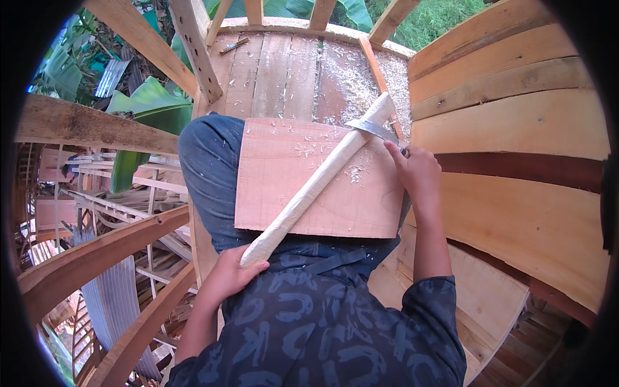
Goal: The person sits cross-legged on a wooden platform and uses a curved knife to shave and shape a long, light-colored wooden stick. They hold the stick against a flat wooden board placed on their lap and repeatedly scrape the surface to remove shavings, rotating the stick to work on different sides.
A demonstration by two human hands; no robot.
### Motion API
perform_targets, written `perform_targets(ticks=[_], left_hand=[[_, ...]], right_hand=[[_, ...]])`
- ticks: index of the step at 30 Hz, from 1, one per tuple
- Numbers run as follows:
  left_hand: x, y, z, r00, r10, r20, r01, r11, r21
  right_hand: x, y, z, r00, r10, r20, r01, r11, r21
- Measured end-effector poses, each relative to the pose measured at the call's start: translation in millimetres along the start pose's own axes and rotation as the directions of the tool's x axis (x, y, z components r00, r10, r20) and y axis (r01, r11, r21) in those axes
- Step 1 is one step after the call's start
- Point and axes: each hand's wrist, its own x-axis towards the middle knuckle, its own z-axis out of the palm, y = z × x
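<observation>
The left hand (227, 276) grips the adze handle (316, 184) end; the right hand (418, 173) closes around its blade (373, 129), above the board (303, 193).

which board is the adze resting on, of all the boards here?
The squarish pale board across the person's lap; the adze lies diagonally on it. The other boards are fixed hull planking.

Dark navy shirt (322, 329) with large pale blue horseshoe-like shapes, sleeves ending near the elbows, dark blue jeans (209, 168) flecked with pale wood shavings, both forearms bare, left hand (232, 274) and right hand (416, 171) ungloved
</observation>
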Motion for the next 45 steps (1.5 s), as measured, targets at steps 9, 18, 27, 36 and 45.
perform_targets(ticks=[9,18,27,36,45], left_hand=[[-3.6,-8.6,-22.0,0.992,0.106,-0.073,-0.095,0.985,0.145],[-10.9,9.7,-11.7,0.951,0.215,-0.222,-0.165,0.961,0.222],[-2.2,-9.6,-20.3,0.987,-0.061,0.146,0.094,0.967,-0.238],[3.2,-15.0,-15.4,0.978,-0.039,0.204,0.100,0.950,-0.295],[1.5,-22.0,-16.9,0.976,-0.061,0.211,0.127,0.941,-0.313]], right_hand=[[-15.3,-23.5,-2.4,0.972,-0.235,-0.031,0.233,0.971,-0.046],[-4.6,-11.5,-18.9,0.996,-0.067,-0.064,0.071,0.995,0.065],[-10.5,-22.2,-18.5,0.951,-0.308,0.029,0.308,0.951,0.011],[1.9,-30.8,-14.0,0.958,-0.287,0.001,0.287,0.956,0.057],[21.1,-25.5,-16.7,0.953,-0.297,-0.059,0.298,0.955,0.009]])
